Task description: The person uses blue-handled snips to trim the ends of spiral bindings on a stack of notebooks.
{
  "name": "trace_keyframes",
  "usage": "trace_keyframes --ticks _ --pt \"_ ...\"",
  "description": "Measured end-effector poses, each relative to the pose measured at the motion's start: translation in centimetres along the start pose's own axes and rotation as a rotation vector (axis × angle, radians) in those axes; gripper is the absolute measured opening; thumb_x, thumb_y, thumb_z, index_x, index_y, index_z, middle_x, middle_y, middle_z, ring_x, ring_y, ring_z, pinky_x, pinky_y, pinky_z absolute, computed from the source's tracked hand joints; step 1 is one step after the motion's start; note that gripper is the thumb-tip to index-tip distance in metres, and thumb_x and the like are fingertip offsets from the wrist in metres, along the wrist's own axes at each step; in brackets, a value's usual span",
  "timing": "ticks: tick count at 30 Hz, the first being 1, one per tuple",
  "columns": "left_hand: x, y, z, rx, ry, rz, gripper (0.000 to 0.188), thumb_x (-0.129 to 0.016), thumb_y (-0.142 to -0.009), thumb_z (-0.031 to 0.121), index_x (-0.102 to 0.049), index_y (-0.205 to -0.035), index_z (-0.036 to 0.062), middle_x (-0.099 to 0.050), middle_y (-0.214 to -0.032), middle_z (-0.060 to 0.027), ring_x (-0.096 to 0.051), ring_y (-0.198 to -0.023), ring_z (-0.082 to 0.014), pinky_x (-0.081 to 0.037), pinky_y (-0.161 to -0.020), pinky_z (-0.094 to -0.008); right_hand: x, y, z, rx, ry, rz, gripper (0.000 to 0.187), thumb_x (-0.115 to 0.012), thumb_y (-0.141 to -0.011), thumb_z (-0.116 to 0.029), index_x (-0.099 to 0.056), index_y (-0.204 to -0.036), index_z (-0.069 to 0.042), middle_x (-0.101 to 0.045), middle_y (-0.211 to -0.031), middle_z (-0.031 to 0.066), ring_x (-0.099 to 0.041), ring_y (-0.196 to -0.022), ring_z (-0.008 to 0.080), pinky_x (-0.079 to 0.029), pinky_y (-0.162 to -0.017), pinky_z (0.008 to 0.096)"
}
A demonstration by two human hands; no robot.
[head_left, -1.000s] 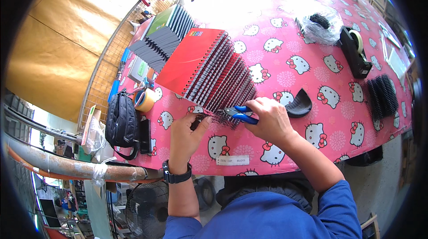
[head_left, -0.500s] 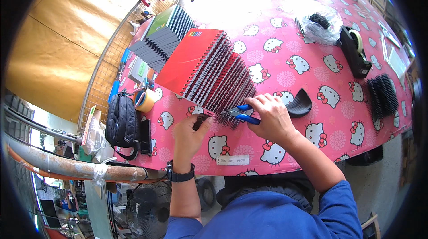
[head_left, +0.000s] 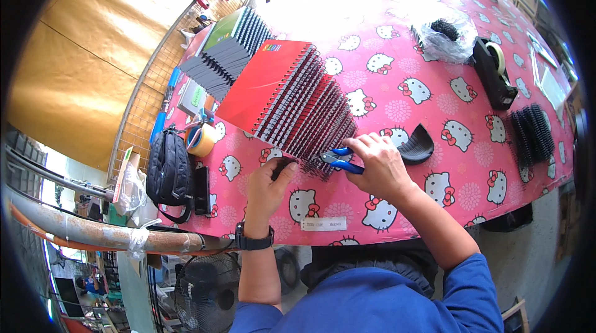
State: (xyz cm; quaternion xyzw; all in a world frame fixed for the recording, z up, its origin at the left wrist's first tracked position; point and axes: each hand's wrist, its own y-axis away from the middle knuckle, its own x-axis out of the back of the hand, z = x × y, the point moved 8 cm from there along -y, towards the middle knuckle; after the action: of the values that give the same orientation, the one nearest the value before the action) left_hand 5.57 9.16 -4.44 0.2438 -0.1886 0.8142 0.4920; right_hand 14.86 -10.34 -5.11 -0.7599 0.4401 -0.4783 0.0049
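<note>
Since a sec. ago, left hand [head_left: 268, 185] was slid onto near notebook [head_left: 297, 158]; right hand [head_left: 379, 164] kept clamped on blue pliers [head_left: 337, 160] at its coil — trimming underway.

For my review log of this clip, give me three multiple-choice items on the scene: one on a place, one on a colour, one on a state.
1. Where does the black tape dispenser stand?
A. on the person's right side of the pink patterned tablecloth
B. beside the black bag
C. on the notebooks

2. What colour are the handles of the small pliers?
A. red
B. blue
C. yellow

3. What is the right hand doing?
A. resting empty
B. lifting tape
C. gripping the pliers at the fanned row of red spiral-bound notebooks

Answers: 1 A, it sits near the far right edge; 2 B, blue grips show; 3 C, fingers close round the handles.
</note>
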Motion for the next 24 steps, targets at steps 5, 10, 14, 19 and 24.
trace_keyframes --ticks 5,10,14,19,24 --pt "-1.7 0.2 2.4 -0.051 -0.085 -0.041 0.026 -0.069 -0.084 0.025 -0.066 -0.095 0.001 -0.063 -0.069 -0.0031 -0.053 -0.061 -0.0078 -0.042 -0.057 -0.0257 -0.1 0.0 -0.8 0.075 0.1 0.031 0.038 -0.073 -0.066 -0.024 -0.061 -0.097 -0.007 -0.061 -0.088 0.008 -0.059 -0.092 0.0254 -0.044 -0.078 0.0382" --pt "-1.5 0.0 2.0 -0.028 -0.054 -0.037 0.024 -0.069 -0.084 0.022 -0.066 -0.093 0.0003 -0.065 -0.07 -0.0036 -0.055 -0.062 -0.0085 -0.044 -0.058 -0.0263 -1.6 0.1 0.3 -0.055 -0.034 -0.09 0.027 -0.072 -0.066 -0.022 -0.06 -0.086 -0.007 -0.06 -0.079 0.0096 -0.061 -0.081 0.0273 -0.047 -0.072 0.0372" --pt "-1.2 0.0 0.3 -0.053 -0.007 -0.01 0.024 -0.068 -0.084 0.022 -0.065 -0.094 -0.0005 -0.066 -0.074 -0.0049 -0.057 -0.065 -0.01 -0.046 -0.06 -0.0273 -1.2 0.5 1.3 -0.071 -0.038 -0.062 0.034 -0.072 -0.066 -0.023 -0.061 -0.094 -0.006 -0.061 -0.085 0.0093 -0.06 -0.088 0.027 -0.046 -0.077 0.0384" --pt "-2.3 0.4 -0.9 0.022 0.143 -0.011 0.029 -0.069 -0.084 0.025 -0.063 -0.096 -0.0016 -0.066 -0.078 -0.0064 -0.059 -0.069 -0.0119 -0.046 -0.063 -0.0282 -0.9 0.4 -0.1 0.065 0.101 -0.003 0.051 -0.072 -0.065 -0.023 -0.059 -0.111 -0.004 -0.06 -0.094 0.0088 -0.056 -0.096 0.0263 -0.042 -0.085 0.0413" --pt "-3.0 0.6 1.7 -0.067 -0.174 0.028 0.032 -0.068 -0.085 0.029 -0.061 -0.093 -0.0017 -0.063 -0.072 -0.0093 -0.059 -0.065 -0.0154 -0.046 -0.06 -0.0301 -2.5 0.5 1.2 -0.095 0.011 -0.174 0.031 -0.072 -0.068 -0.025 -0.062 -0.091 -0.007 -0.061 -0.084 0.008 -0.059 -0.088 0.0256 -0.044 -0.076 0.0384"
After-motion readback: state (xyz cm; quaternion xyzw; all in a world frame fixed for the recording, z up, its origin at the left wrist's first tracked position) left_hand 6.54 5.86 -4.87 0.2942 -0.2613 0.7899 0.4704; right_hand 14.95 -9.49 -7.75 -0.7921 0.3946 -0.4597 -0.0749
